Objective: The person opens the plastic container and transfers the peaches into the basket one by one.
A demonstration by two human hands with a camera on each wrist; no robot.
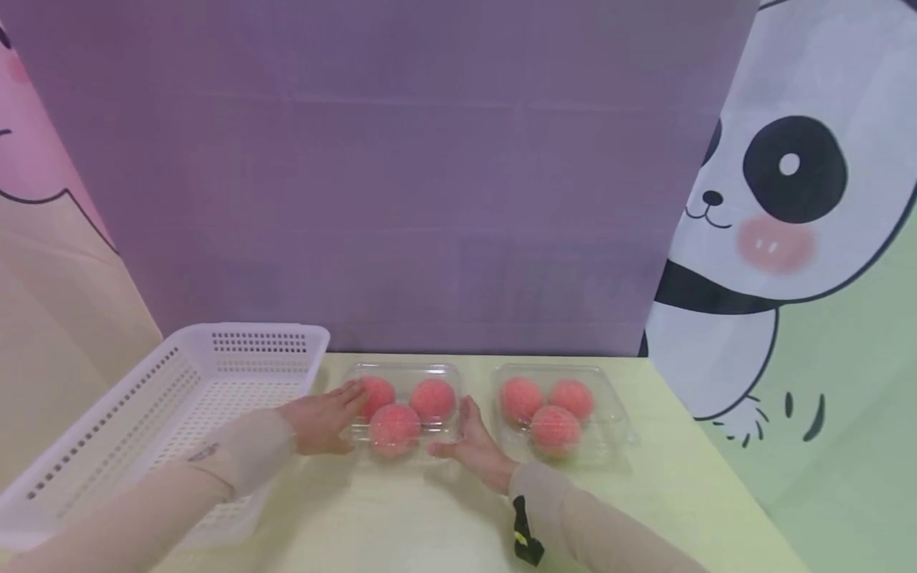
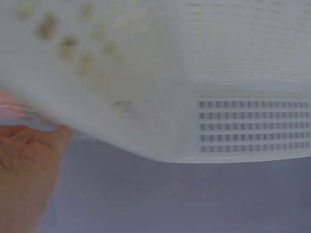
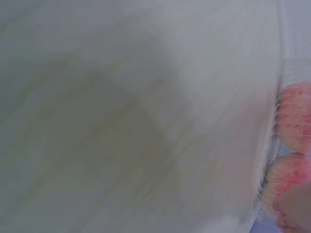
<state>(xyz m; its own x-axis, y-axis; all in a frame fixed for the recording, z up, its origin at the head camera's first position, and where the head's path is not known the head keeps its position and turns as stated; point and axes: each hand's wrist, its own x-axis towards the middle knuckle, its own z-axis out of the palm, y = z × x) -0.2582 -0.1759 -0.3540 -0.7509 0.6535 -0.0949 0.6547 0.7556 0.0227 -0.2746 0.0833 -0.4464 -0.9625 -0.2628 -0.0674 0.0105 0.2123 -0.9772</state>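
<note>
A clear plastic clamshell box [image 1: 447,371] on the table holds three pinkish-red peaches [image 1: 394,430]. At its left side is my left hand [image 1: 322,420], fingers extended over the edge and thumb apart. My right hand [image 1: 481,452] is by the right front corner, its thumb and fingers spread. Whether either hand touches the plastic is unclear. To the right stands a second clear box [image 1: 602,446] with three more peaches [image 1: 555,430]. In the right wrist view, part of the right hand [image 3: 296,206] overlaps a peach [image 3: 296,116] box at the frame's edge.
A white perforated basket [image 1: 268,330] stands on the left of the table, under the left forearm; its rim [image 2: 146,154] fills much of the left wrist view. Behind the pale yellow table [image 1: 401,517] hangs a purple cloth [image 1: 401,199]. A panda picture [image 1: 752,318] covers the right side.
</note>
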